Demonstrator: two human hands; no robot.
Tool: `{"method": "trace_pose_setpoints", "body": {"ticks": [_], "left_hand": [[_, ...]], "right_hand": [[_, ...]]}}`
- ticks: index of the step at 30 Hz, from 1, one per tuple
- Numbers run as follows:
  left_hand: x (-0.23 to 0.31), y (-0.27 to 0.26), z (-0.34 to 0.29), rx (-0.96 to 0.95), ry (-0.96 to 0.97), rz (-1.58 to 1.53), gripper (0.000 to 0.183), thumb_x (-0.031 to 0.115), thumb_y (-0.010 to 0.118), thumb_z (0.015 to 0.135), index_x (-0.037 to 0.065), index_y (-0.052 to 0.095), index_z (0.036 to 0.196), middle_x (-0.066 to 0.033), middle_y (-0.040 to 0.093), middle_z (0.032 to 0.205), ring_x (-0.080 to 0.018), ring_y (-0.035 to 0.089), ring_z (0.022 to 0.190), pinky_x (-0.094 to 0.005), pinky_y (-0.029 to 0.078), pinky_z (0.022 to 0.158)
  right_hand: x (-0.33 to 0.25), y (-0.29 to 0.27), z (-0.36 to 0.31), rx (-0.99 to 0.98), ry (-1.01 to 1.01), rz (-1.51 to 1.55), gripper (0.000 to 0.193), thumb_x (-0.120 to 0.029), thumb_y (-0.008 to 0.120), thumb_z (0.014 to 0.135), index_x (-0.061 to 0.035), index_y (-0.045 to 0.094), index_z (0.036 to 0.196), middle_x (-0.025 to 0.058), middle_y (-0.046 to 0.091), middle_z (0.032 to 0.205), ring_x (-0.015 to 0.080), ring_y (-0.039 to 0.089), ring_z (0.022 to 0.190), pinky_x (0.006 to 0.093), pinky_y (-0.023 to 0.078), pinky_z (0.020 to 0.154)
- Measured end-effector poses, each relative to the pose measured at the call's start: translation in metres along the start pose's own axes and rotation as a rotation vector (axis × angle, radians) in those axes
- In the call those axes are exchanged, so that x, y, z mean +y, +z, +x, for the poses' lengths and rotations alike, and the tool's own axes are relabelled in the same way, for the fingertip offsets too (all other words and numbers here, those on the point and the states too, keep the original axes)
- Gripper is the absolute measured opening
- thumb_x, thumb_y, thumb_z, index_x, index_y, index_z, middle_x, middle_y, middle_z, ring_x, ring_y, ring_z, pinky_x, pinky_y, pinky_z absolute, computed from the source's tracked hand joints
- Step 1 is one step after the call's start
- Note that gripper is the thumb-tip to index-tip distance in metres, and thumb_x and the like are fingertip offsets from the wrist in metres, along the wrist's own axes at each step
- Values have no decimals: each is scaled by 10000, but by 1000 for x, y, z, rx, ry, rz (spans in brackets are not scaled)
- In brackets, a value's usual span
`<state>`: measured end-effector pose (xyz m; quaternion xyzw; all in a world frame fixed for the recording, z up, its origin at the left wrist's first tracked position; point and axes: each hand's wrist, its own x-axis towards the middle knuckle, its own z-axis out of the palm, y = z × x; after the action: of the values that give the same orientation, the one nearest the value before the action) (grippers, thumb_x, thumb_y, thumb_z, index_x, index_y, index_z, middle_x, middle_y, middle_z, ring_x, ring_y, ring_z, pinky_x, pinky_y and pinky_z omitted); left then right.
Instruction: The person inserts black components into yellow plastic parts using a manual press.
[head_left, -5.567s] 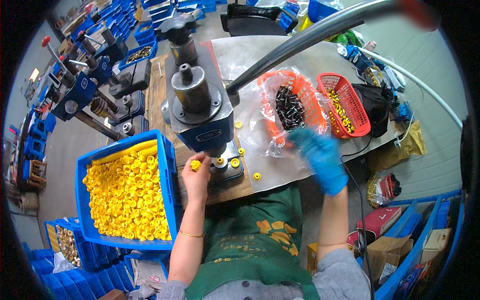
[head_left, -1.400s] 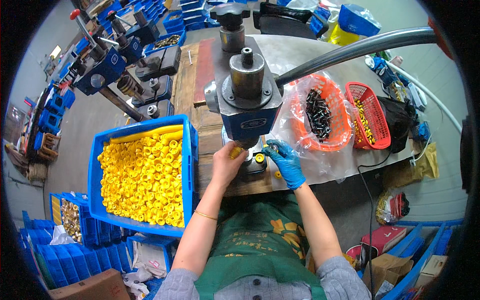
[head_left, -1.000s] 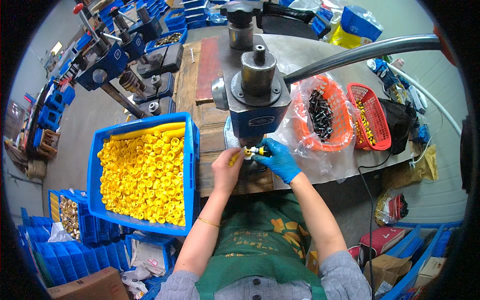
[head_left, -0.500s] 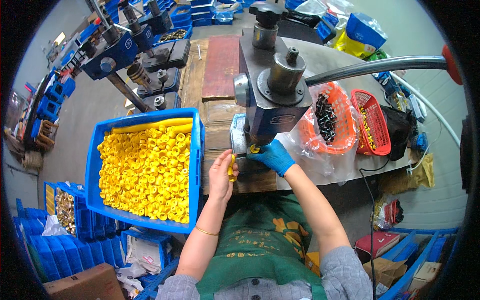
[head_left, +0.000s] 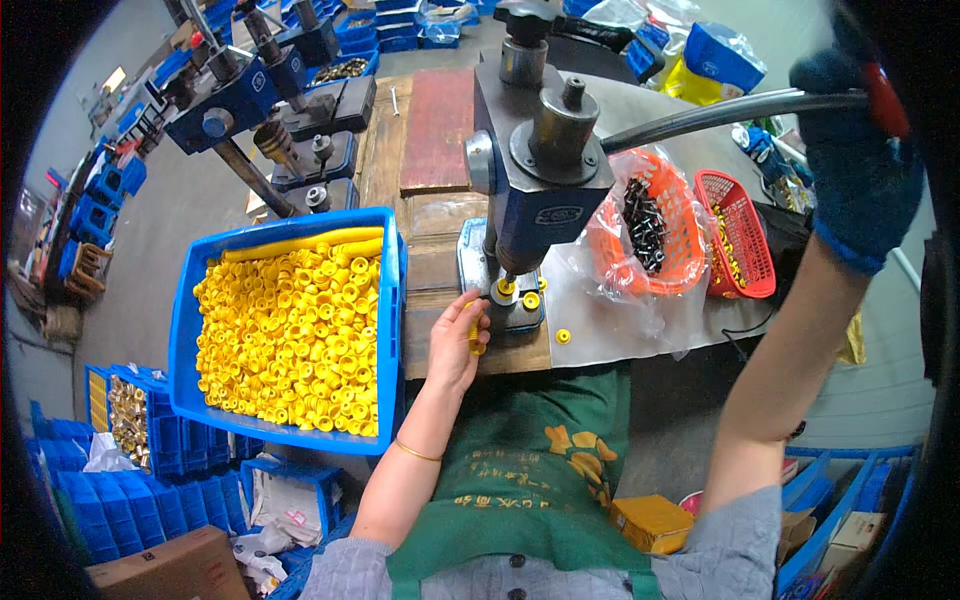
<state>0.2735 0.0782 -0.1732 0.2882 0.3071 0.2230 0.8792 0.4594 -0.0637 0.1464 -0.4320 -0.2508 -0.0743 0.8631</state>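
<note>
My left hand point(head_left: 457, 340) rests at the bench's front edge, closed on a few small yellow caps point(head_left: 474, 333), just left of the press base. My right hand point(head_left: 858, 170), in a blue glove, is raised at the upper right and grips the end of the long grey press lever point(head_left: 720, 108). The blue hand press point(head_left: 535, 170) stands in the middle of the bench. One yellow cap point(head_left: 505, 288) sits under its ram, another point(head_left: 531, 300) beside it on the base, and a third point(head_left: 563, 336) lies loose on the bench.
A big blue crate point(head_left: 385, 330) full of yellow caps stands at my left. An orange basket point(head_left: 610, 255) of dark screws and a red basket point(head_left: 750, 270) of small yellow parts sit right of the press. More presses stand at the back left; blue bins on the floor.
My right hand left the press base, rose to the upper right and took hold of the lever's end. My left hand stayed by the base with yellow caps.
</note>
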Motion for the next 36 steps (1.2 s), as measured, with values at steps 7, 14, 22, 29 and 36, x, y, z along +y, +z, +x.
{"method": "trace_pose_setpoints", "body": {"ticks": [7, 14, 22, 29, 36], "left_hand": [[-2, -9, 11, -14, -80, -203, 314, 200, 448, 871, 2, 458, 1113, -96, 540, 929, -122, 475, 696, -221, 383, 530], [4, -13, 12, -47, -141, -370, 279, 162, 436, 868, 8, 426, 1101, -106, 495, 951, -138, 477, 692, -203, 409, 538], [9, -24, 6, -64, -352, -965, 190, 139, 448, 875, 7, 459, 1012, -114, 529, 909, -149, 517, 696, -211, 440, 495], [9, -10, 6, 9, -287, -656, 198, 119, 501, 842, 55, 463, 1025, -108, 519, 923, -127, 483, 653, -182, 386, 467], [3, -14, 14, -2, -125, -426, 281, 110, 523, 836, 55, 436, 1097, -97, 509, 887, -133, 480, 676, -196, 395, 510]], "right_hand": [[-28, -90, -112, -1092, 519, -667, 757, -160, 482, 769, -6, 29, 1356, 161, 112, 1411, 260, 108, 1308, 375, 67, 1058], [6, -87, -128, -994, 234, -758, 662, -215, 497, 807, 43, 154, 1310, 168, 288, 1319, 252, 283, 1226, 340, 198, 1025], [104, -81, -70, -492, 19, -735, 353, -86, 415, 840, -4, 458, 1181, 152, 510, 1149, 257, 502, 1019, 336, 369, 919], [248, -95, -190, -1014, 218, -890, 338, -68, 573, 728, -23, 495, 1054, 211, 551, 880, 376, 532, 819, 385, 441, 716], [247, -96, -201, -874, 167, -927, 266, -114, 556, 773, -5, 489, 1006, 230, 553, 843, 396, 538, 781, 414, 448, 650]]}}
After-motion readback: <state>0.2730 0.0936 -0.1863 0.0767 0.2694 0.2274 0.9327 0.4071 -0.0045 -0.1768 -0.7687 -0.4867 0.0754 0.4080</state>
